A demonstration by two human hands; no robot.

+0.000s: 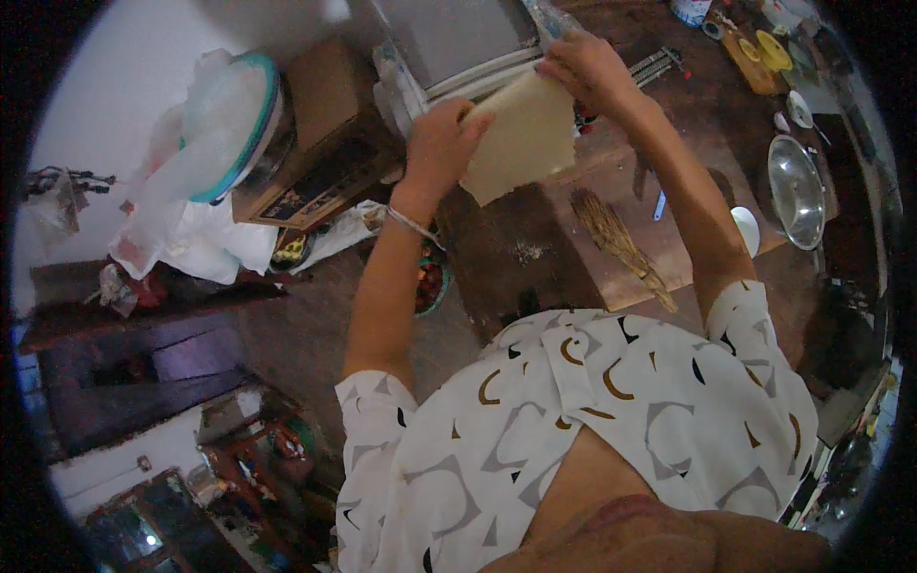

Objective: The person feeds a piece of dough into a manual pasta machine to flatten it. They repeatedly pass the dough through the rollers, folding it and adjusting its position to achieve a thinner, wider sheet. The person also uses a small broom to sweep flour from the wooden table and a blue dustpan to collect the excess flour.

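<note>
A pale yellow sheet with ragged lower edges (523, 140), which looks like rolled dough, hangs at a slant between my hands. My left hand (445, 143) holds its left side, with the thumb lying over the sheet. At the upper right corner, my right hand (591, 71) grips it with bent fingers. Just beyond the sheet stands a grey and white box-shaped appliance (473, 43), close to both hands. Part of the appliance's front is hidden behind the sheet and my hands.
A straw hand brush (620, 243) lies on a board (645, 283) on the dark table. White crumbs (530, 251) are scattered beside it. Ribbed metal rollers (655, 66) lie beyond my right wrist. A metal bowl (797, 192) stands far right; a cardboard box (322, 136) stands left.
</note>
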